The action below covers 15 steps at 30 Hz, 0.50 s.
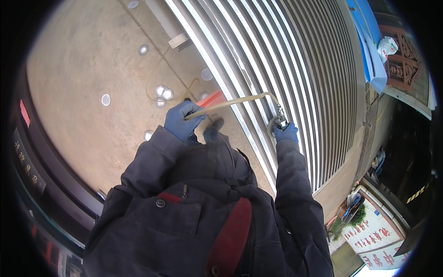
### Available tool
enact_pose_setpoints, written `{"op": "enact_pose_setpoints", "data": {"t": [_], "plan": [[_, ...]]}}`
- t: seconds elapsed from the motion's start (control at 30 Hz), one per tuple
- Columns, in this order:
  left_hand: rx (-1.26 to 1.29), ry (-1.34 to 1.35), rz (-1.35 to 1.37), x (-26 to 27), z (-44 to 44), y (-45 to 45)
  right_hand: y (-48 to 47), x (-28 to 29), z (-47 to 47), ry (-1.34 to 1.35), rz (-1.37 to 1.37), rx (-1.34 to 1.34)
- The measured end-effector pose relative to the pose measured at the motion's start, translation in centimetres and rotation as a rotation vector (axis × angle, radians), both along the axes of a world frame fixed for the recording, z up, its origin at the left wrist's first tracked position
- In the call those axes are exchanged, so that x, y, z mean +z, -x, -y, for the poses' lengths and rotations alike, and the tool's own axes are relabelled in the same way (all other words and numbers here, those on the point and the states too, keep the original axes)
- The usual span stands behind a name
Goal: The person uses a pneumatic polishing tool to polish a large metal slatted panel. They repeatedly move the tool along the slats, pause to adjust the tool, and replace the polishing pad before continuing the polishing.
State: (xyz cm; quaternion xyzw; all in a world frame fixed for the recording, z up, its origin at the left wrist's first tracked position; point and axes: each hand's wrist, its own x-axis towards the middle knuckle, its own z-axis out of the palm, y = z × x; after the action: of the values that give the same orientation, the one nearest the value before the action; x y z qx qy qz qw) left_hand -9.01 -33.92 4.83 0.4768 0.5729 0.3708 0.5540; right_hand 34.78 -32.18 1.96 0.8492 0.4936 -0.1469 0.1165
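My right hand (288, 133), in a blue glove, grips a small air-powered disc sander (274, 126). The tool's round head lies against or just over a ribbed metal panel (256, 74) with long, bright, parallel ridges. From a metal fitting (280, 110) on the tool, a yellowish air hose (238, 100) arches back to my left. My left hand (181, 119), also blue-gloved, is closed around that hose in front of my body. Between the ridges and the sander's face, the exact contact is hidden by the tool.
Several pale round discs (106, 100) are scattered over the concrete floor (86, 62), where more hose trails. An orange-red piece (211, 98) is near my shoe (218, 123). Blue sheeting (372, 59) hangs beyond the panel. A dark panel bearing writing (29, 162) stands at left.
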Motion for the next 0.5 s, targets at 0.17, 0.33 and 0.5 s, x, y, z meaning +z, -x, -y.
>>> {"op": "enact_pose_setpoints", "data": {"t": [0.17, 0.33, 0.5], "plan": [[-0.061, -0.015, -0.077, 0.4, 1.2, -1.1, -1.8, 0.8, 2.6, 0.079, 0.002, -0.047], [-0.024, 0.045, -0.028, 0.5, 1.5, -2.1, -0.7, -0.1, 0.2, 0.038, -0.034, 0.005], [0.061, 0.062, 0.002, 0.9, 2.1, -2.7, -2.1, 0.3, 1.3, 0.013, -0.033, 0.053]]}}
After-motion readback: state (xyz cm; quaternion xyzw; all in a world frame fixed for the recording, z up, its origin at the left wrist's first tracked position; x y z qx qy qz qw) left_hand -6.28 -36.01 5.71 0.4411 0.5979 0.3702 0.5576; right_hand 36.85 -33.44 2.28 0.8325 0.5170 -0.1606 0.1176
